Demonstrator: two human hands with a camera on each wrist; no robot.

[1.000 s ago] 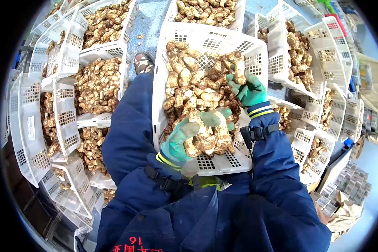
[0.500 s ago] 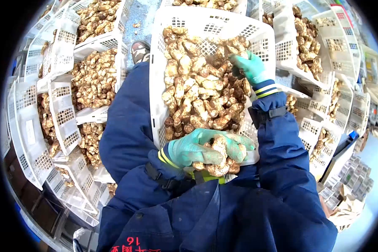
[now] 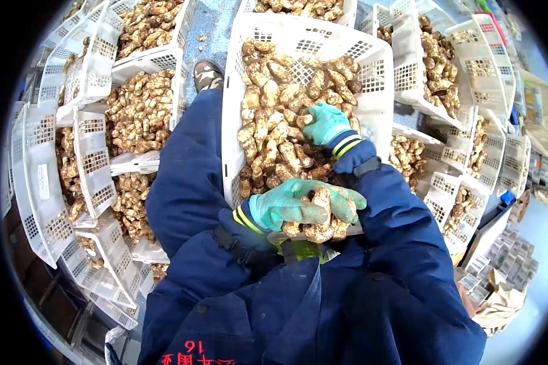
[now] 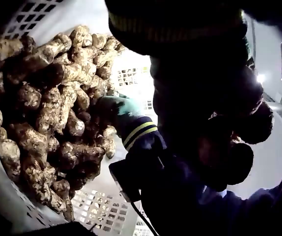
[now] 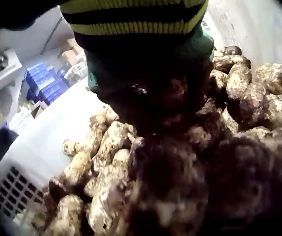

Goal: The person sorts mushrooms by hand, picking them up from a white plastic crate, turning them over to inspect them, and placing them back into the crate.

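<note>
A white perforated plastic crate (image 3: 377,112) full of brown-and-cream mushrooms (image 3: 271,94) stands between the person's legs. The left hand (image 3: 289,207), in a green glove, holds several mushrooms (image 3: 318,230) in its curled fingers above the crate's near end. These held mushrooms look dark in the left wrist view. Reaching down into the pile, the gloved right hand (image 3: 327,123) has its fingers bent around a mushroom (image 3: 304,120) whose end pokes out on the left. In the right wrist view the right hand (image 5: 151,73) is in shadow, and its fingertips are mostly hidden.
More white crates of mushrooms (image 3: 141,112) stand close on the left, and others (image 3: 441,67) on the right. Another crate (image 3: 350,11) adjoins the far end. A camouflage shoe (image 3: 208,74) rests on the blue floor (image 3: 210,30). Small packages (image 3: 505,261) lie at the lower right.
My left hand has drawn toward the body with its mushrooms. The right hand set a mushroom at the crate's far right, came away, then moved down and left into the pile.
</note>
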